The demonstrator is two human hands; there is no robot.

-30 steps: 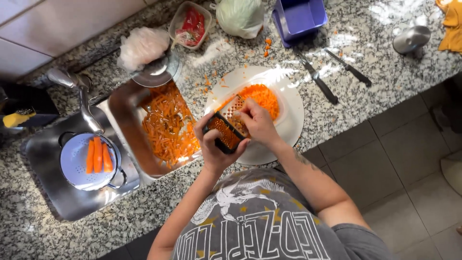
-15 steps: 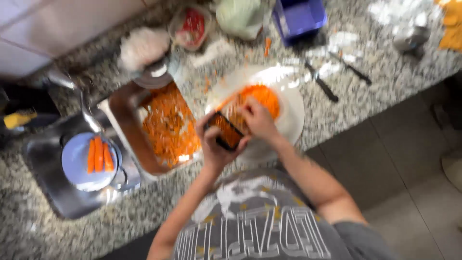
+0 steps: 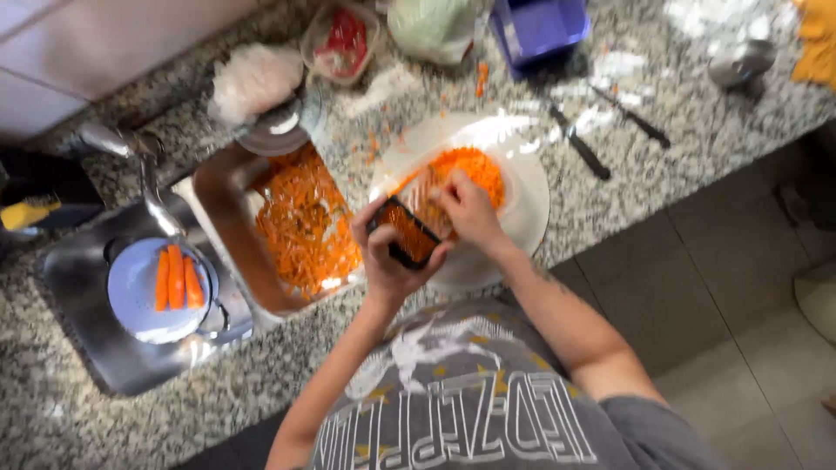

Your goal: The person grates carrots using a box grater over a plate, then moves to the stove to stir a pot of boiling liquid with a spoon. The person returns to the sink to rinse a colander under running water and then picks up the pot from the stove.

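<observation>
Here, the left hand [image 3: 387, 261] grips a grater's [image 3: 407, 228] black handle while the right hand [image 3: 466, 207], fingers curled, presses onto it over a plate [image 3: 531, 209] at the counter's [image 3: 679, 148] front edge.

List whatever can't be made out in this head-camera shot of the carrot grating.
- Head view, right hand: whatever it presses on the grater is covered by its own fingers.
- The grater's blade surface: motion blur smears it.
- Red-filled container: contents blurred and cut by the top edge.
- Yellow cloth: cropped by the right edge.
- Pale bag: cut by the top edge.
</observation>
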